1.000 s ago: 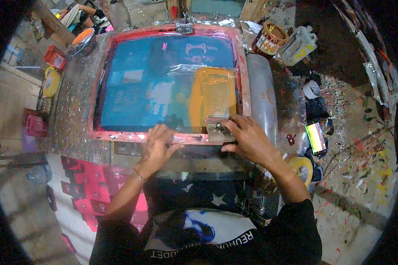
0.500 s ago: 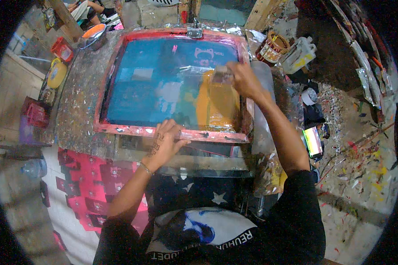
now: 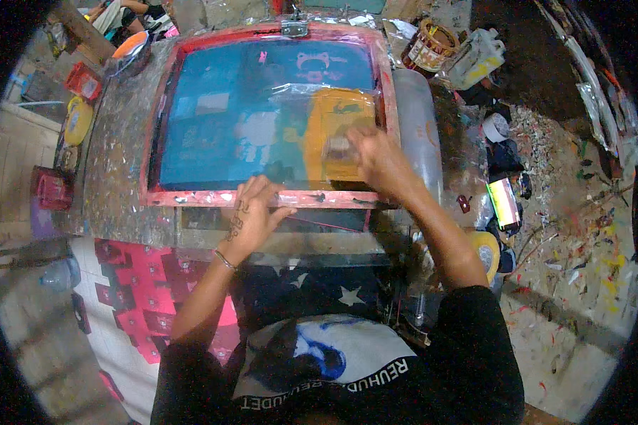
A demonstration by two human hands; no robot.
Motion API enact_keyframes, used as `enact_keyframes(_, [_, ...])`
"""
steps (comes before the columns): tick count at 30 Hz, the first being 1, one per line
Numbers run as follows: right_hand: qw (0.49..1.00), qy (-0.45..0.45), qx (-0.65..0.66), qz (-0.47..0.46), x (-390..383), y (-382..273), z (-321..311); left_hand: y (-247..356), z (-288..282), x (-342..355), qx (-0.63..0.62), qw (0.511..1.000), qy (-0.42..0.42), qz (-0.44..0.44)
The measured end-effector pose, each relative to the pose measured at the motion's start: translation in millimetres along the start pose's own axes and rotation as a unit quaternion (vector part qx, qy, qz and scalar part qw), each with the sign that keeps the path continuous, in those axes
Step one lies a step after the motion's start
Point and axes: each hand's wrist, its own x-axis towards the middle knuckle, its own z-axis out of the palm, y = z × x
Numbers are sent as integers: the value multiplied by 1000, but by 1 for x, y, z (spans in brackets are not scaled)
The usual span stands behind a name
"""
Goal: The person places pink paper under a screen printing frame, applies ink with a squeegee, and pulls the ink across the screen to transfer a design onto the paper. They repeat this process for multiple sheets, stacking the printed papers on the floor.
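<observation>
A screen-printing frame (image 3: 333,200) with red-painted wooden rails lies on the worn table in front of me. Its mesh (image 3: 198,152) is blue, with paler design areas, and orange-yellow ink (image 3: 322,120) covers a patch on the right side. My left hand (image 3: 256,212) is closed over the near rail, fingertips over its top and thumb out to the side. In my right hand (image 3: 376,157), a small squeegee (image 3: 339,147) is gripped against the inked patch; motion blur and my fingers hide part of it. A metal hinge clamp (image 3: 295,28) sits at the frame's far rail.
Left on the table are a bowl (image 3: 131,53), a red container (image 3: 83,81) and a yellow one (image 3: 78,120). A paint bucket (image 3: 430,46) and a stained jug (image 3: 477,58) stand far right. A lit phone (image 3: 503,203) lies right. Pink printed pieces (image 3: 145,297) lie lower left.
My right hand has drawn the squeegee toward me, down over the orange ink. My left hand stays on the near rail. The whole view has shifted slightly.
</observation>
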Motion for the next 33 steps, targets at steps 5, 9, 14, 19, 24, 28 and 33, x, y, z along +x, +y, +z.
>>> enact_keyframes(5, [993, -102, 17, 61, -15, -6, -6, 0, 0, 4, 9, 1000, -6, -6])
enact_keyframes(9, [995, -60, 81, 26, 8, -4, -30, -3, -1, 3, 14, 1000, -7, -10])
enact_keyframes(14, [984, -148, 91, 46, -11, -1, -24, -2, 2, 4, 4, 1000, 3, 18])
enact_keyframes(19, [1000, 3, -1, -9, -36, -22, 1, -3, 3, -1, 0, 1000, 15, 20])
enact_keyframes(24, [992, 100, -63, -42, 20, 38, 29, -2, 1, -1, 7, 1000, -9, -2])
enact_keyframes(28, [999, 10, -17, -27, 77, 73, 0, -3, 1, -1, 12, 1000, 6, 4])
enact_keyframes(33, [1000, 8, 5, -7, 103, 89, 2, 1, -1, 2, 12, 1000, -17, -8])
